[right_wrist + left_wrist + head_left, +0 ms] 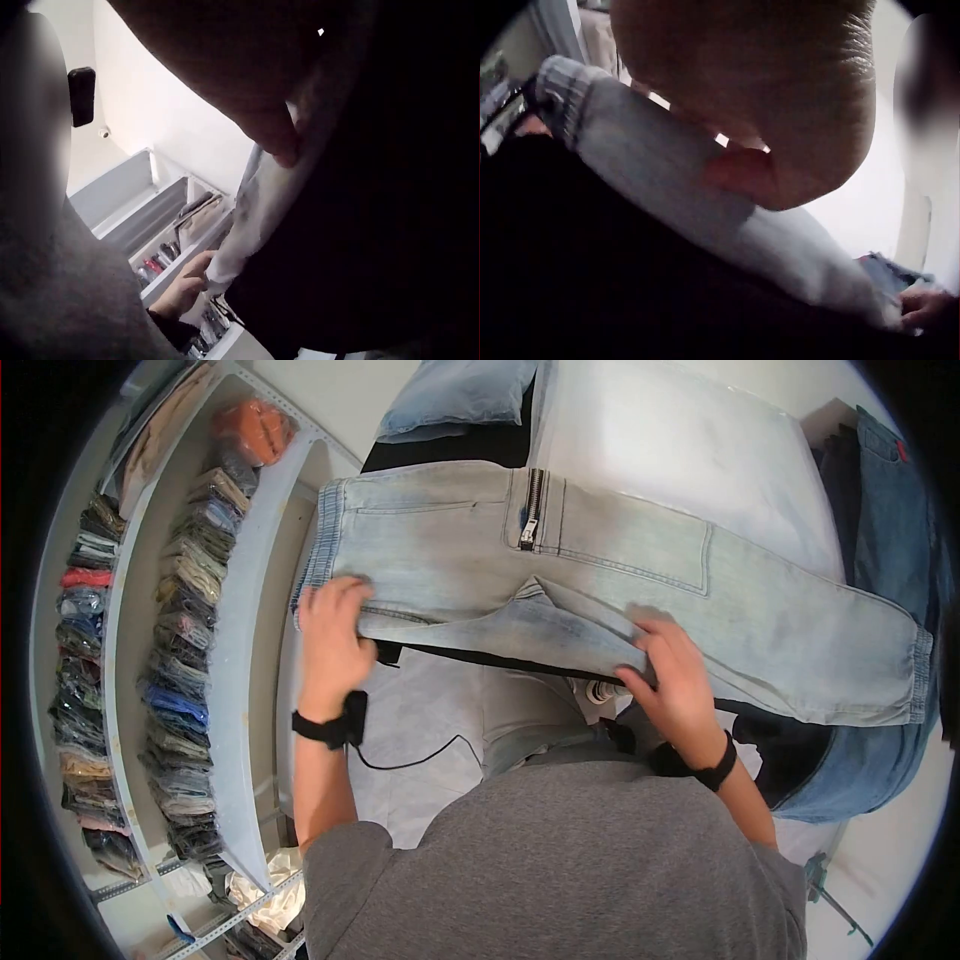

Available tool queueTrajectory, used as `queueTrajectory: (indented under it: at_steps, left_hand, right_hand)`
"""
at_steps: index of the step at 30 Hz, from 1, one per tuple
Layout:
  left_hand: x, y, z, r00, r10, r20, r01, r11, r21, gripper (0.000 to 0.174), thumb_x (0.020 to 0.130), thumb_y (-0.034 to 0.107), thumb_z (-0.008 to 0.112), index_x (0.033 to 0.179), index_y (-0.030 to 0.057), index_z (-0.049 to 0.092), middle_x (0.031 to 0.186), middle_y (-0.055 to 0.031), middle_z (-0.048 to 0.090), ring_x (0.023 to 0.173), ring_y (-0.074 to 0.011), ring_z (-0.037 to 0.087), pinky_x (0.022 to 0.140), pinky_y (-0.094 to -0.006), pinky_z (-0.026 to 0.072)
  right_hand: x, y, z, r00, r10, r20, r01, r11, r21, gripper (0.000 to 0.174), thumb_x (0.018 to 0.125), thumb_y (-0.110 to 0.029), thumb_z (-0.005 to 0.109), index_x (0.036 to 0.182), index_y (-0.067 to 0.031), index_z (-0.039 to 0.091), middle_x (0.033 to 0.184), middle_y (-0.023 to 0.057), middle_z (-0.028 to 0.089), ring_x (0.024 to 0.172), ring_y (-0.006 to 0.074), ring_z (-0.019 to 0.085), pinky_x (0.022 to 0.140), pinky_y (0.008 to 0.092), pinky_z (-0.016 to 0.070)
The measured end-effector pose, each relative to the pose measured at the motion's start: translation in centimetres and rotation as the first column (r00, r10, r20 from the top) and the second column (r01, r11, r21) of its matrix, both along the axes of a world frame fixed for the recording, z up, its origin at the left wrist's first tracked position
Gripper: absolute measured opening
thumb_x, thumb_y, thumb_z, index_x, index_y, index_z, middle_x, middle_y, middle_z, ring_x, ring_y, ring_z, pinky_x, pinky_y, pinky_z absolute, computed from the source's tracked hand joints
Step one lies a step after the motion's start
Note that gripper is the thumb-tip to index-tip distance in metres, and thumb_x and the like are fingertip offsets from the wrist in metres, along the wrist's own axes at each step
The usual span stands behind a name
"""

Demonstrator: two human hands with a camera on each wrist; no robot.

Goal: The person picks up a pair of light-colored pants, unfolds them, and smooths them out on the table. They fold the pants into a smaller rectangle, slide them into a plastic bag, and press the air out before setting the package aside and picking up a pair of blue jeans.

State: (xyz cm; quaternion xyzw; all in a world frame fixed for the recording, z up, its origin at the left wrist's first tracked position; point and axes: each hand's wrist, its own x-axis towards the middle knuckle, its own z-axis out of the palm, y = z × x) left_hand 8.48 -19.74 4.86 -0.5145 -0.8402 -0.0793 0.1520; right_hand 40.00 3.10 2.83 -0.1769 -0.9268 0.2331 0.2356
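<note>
A pair of light-wash jeans [620,525] lies sideways across the work surface in the head view. Its ribbed elastic band [325,535] is at the left and a gathered cuff [920,670] at the right. A metal zipper [532,510] shows near the middle. My left hand [338,645] grips the near edge close to the elastic band, fingers over the top; the left wrist view has its thumb [742,171] against the cloth. Farther right, my right hand [675,675] pinches the near edge of the denim between thumb and fingers, beside a raised fold [570,622].
Shelves [235,660] with several stacks of bagged garments stand at the left. Behind the jeans are a white, plastic-like sheet [680,440] and a folded denim piece [460,400]. Darker jeans [880,510] hang at the right. A black cable [410,765] trails from my left wrist.
</note>
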Motion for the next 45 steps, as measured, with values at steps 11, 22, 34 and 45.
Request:
queueTrajectory:
  at_steps: [11, 22, 34, 45]
  left_hand:
    - [9.8, 8.2, -0.5, 0.839, -0.264, 0.475, 0.155, 0.954, 0.256, 0.031, 0.082, 0.025, 0.064, 0.103, 0.0026, 0.058, 0.086, -0.0116, 0.06, 0.082, -0.0316, 0.057, 0.072, -0.0407, 0.0426]
    - [11.0, 10.4, -3.3, 0.924, -0.002, 0.383, -0.096, 0.967, 0.238, 0.016, 0.086, 0.019, 0.059, 0.088, 0.0036, 0.055, 0.084, -0.0137, 0.056, 0.079, -0.0357, 0.055, 0.068, -0.0448, 0.0429]
    - [16.3, 12.0, -4.0, 0.968, -0.198, 0.154, 0.199, 0.98, 0.009, 0.05, 0.089, 0.031, 0.05, 0.136, 0.0151, 0.045, 0.144, -0.0111, 0.037, 0.135, -0.0318, 0.029, 0.108, -0.0531, 0.019]
    - [16.7, 12.5, -3.6, 0.987, -0.123, 0.104, 0.129, 0.99, -0.05, 0.065, 0.08, 0.039, 0.059, 0.139, 0.0182, 0.042, 0.149, -0.0097, 0.03, 0.138, -0.03, 0.024, 0.107, -0.0597, 0.0126]
  right_hand:
    - [1.2, 2.7, 1.8, 0.983, -0.159, 0.091, 0.137, 0.967, 0.215, 0.017, 0.083, -0.017, 0.062, 0.08, -0.0052, 0.049, 0.071, 0.0102, 0.052, 0.071, 0.031, 0.053, 0.063, 0.0401, 0.039]
    - [-0.5, 3.9, -1.1, 0.953, -0.27, 0.137, 0.238, 0.948, 0.21, 0.022, 0.088, -0.027, 0.057, 0.079, -0.0072, 0.051, 0.066, 0.0097, 0.056, 0.066, 0.0302, 0.057, 0.059, 0.0428, 0.0417]
    - [3.4, 4.3, -0.9, 0.941, -0.334, 0.048, 0.325, 0.936, 0.135, 0.022, 0.086, -0.025, 0.059, 0.082, -0.0056, 0.049, 0.066, 0.0129, 0.056, 0.066, 0.0338, 0.057, 0.059, 0.0443, 0.044]
    - [21.9, 10.2, 2.0, 0.462, -0.862, -0.207, 0.881, 0.419, 0.221, 0.011, 0.079, -0.01, 0.061, 0.076, 0.0001, 0.058, 0.074, 0.0171, 0.057, 0.074, 0.0353, 0.056, 0.067, 0.0415, 0.0454]
